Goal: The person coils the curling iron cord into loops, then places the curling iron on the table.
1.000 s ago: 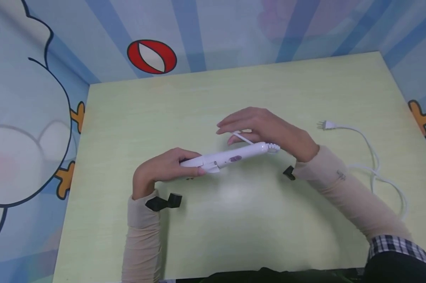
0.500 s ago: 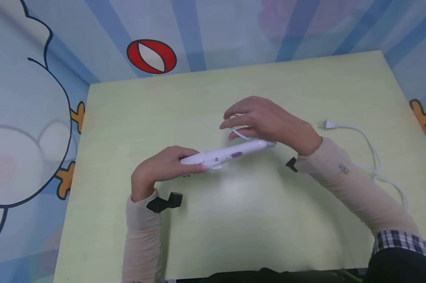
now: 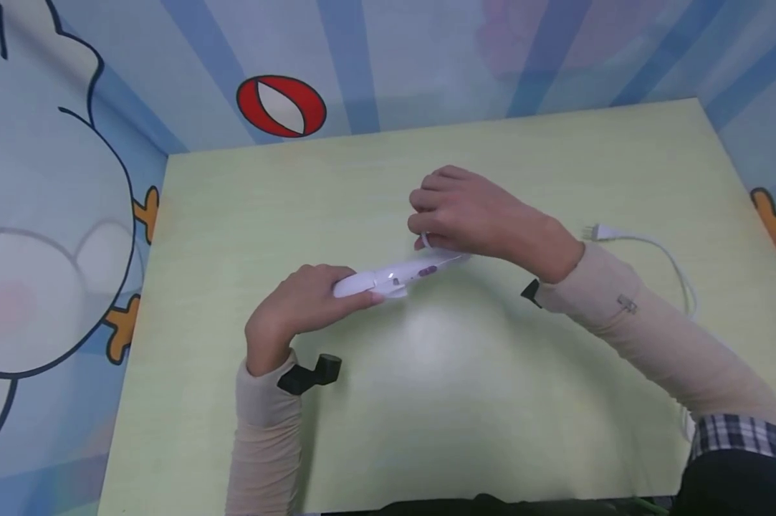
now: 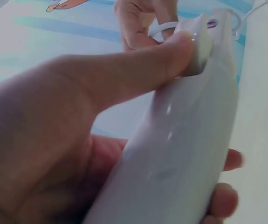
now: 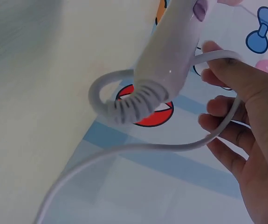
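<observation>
A white hair iron (image 3: 375, 282) with a purple button is held just above the table, tilted up towards the right. My left hand (image 3: 307, 304) grips its wide end; in the left wrist view the thumb (image 4: 138, 70) lies against a raised lever (image 4: 200, 53) and fingertips show round the far side. At the other end, my right hand (image 3: 468, 215) has curled fingers on the white power cord (image 5: 166, 147). In the right wrist view the cord leaves a ribbed sleeve (image 5: 138, 102), wraps round the iron's end and passes through these fingers.
On the right of the pale table (image 3: 246, 193) lies the cord's two-pin plug (image 3: 603, 232), with a stretch of cord running under the right forearm. A patterned blue wall (image 3: 413, 64) rises behind the table. A black camera mount (image 3: 310, 374) sits on the left wrist.
My right hand has moved slightly away from me, and its fingers have gone from extended to curled. The left hand keeps its grip on the iron, nearly in place.
</observation>
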The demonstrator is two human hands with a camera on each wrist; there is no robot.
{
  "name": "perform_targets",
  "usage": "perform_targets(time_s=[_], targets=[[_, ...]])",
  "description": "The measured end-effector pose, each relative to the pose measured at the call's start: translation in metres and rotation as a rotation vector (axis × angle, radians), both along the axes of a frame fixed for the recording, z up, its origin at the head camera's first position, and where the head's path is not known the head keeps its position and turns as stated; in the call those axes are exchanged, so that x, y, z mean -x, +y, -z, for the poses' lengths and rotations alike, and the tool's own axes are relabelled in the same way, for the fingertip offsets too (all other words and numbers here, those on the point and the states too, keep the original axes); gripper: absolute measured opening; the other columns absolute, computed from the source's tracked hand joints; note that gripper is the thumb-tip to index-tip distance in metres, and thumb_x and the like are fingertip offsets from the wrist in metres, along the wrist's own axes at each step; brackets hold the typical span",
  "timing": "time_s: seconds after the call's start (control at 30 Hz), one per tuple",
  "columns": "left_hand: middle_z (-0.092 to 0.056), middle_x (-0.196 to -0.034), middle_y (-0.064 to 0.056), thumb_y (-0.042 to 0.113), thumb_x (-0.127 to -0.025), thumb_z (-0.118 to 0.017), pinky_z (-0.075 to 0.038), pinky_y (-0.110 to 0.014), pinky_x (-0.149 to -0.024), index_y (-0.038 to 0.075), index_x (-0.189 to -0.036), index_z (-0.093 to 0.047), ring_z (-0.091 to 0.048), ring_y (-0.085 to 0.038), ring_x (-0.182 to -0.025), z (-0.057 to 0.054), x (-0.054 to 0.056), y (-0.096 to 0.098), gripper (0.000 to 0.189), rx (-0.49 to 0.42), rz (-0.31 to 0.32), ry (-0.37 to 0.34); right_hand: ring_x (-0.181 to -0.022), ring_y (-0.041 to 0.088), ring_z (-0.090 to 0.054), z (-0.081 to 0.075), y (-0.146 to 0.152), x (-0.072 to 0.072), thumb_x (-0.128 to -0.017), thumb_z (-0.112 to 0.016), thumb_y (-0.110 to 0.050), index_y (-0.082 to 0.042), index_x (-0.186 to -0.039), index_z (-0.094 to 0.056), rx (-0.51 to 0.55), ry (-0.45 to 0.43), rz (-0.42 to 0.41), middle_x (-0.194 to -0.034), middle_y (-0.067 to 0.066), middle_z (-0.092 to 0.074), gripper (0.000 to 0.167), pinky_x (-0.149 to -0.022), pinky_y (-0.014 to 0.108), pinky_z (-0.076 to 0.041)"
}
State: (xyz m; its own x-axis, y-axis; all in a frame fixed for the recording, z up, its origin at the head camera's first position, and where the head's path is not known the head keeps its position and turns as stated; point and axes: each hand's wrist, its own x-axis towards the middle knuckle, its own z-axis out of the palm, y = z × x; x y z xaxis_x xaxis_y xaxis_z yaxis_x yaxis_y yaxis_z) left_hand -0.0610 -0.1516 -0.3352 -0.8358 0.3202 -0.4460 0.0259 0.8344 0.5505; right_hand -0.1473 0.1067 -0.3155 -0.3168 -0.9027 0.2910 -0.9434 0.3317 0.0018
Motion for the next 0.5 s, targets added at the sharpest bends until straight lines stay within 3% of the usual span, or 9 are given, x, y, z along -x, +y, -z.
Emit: perform_targets(time_s=[0.13,0.27,0.37,0.5], targets=[[-0.059,-0.077,-0.001,0.067,-0.082,-0.056,-0.041,-0.03,-0.061,0.021,-0.106,-0.065,-0.053,-0.018,-0.07,0.003,0.001,0.0,0.053,0.047,-0.052,0.054,-0.071,0.021,-0.05,-0.004,0.0,-0.002,-0.087,-0.071,-0.022,-0.015,-0.079,-0.064,-0.01,0.017,0.059,-0.073,0.0,-0.056,0.013,-0.082,0.038,-0.045],[-0.059,-0.079,-0.003,0.067,-0.084,-0.054,-0.04,-0.03,-0.058,0.019,-0.109,-0.063,-0.053,-0.019,-0.069,0.008,0.004,-0.001,0.056,0.05,-0.125,0.115,-0.063,0.018,-0.054,-0.007,0.0,-0.005,-0.084,-0.074,-0.022,-0.016,-0.087,-0.064,-0.014,-0.04,0.114,-0.075,-0.003,-0.066,0.012,-0.065,0.034,-0.043],[-0.059,-0.079,-0.003,0.068,-0.084,-0.052,-0.04,-0.03,-0.057,0.019,-0.111,-0.062,-0.053,-0.02,-0.067,0.012,0.006,-0.003,0.057,0.034,-0.172,0.149,-0.052,0.017,-0.048,-0.007,0.001,-0.007,-0.086,-0.072,-0.019,-0.015,-0.089,-0.058,0.006,-0.097,0.148,-0.069,-0.002,-0.067,0.014,-0.053,0.03,-0.036],[-0.06,-0.083,-0.003,0.072,-0.083,-0.049,-0.04,-0.031,-0.059,0.02,-0.113,-0.06,-0.054,-0.02,-0.069,0.015,0.008,-0.005,0.062,0.021,-0.225,0.186,-0.048,0.016,-0.037,-0.008,0.006,-0.008,-0.092,-0.065,-0.022,-0.014,-0.09,-0.053,0.012,-0.156,0.205,-0.058,-0.001,-0.058,0.015,-0.051,0.028,-0.029]])
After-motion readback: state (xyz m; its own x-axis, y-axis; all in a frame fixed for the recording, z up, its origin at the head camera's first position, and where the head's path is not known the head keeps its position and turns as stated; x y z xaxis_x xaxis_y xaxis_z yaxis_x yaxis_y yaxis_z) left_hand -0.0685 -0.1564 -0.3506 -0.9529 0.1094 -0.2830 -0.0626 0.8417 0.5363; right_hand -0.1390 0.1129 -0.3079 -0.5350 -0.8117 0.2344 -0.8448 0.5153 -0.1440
